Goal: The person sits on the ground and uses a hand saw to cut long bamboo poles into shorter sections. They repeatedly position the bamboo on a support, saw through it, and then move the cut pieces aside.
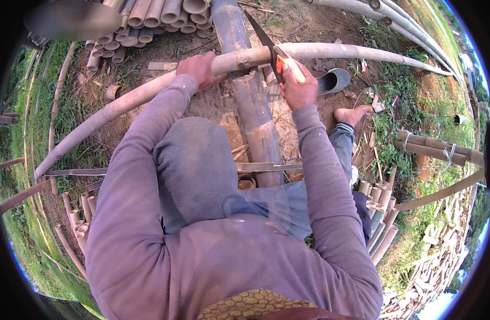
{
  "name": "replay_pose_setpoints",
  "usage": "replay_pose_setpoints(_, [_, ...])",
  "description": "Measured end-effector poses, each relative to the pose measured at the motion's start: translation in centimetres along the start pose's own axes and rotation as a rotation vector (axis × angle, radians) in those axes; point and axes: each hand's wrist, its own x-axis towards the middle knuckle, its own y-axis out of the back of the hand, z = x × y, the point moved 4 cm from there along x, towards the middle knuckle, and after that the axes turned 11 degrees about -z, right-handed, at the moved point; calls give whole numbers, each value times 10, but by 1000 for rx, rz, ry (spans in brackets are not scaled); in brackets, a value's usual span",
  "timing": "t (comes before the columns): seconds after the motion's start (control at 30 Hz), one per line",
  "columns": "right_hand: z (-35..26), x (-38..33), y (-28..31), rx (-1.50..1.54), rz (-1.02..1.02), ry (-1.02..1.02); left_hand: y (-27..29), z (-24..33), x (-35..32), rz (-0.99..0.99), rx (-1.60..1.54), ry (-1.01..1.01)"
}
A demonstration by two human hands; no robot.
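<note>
A long pale bamboo pole (357,52) lies crosswise over a thick grey bamboo trunk (255,117). My left hand (198,68) grips the pole just left of the trunk. My right hand (298,88) is closed on the orange handle of a hand saw (266,41), whose dark blade rests across the pole right above the trunk. My bare right foot (353,113) stands on the dirt to the right, next to a dark sandal (334,81). My knees and purple sleeves fill the lower middle of the view.
Cut bamboo tubes are stacked at the top (149,18), at the lower left (77,221) and at the right (381,213). More long poles (410,24) run along the upper right. A tied bamboo bundle (437,149) lies in the grass. A metal blade (269,167) lies flat near my knee.
</note>
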Motion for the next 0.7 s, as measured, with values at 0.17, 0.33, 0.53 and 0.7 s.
replay_pose_setpoints(0.17, [-37,-190,60,19,-57,-142,-7,-13,-3,21,-37,32])
replay_pose_setpoints(0.33, [-8,-213,59,79,-30,-22,-11,-10,4,10,-33,36])
replay_pose_setpoints(0.53, [6,6,2,-1,14,-86,-3,2,6,15,7,2])
replay_pose_setpoints(0.7, [-18,-131,32,-25,-1,-29,-8,-17,2,-4,-18,58])
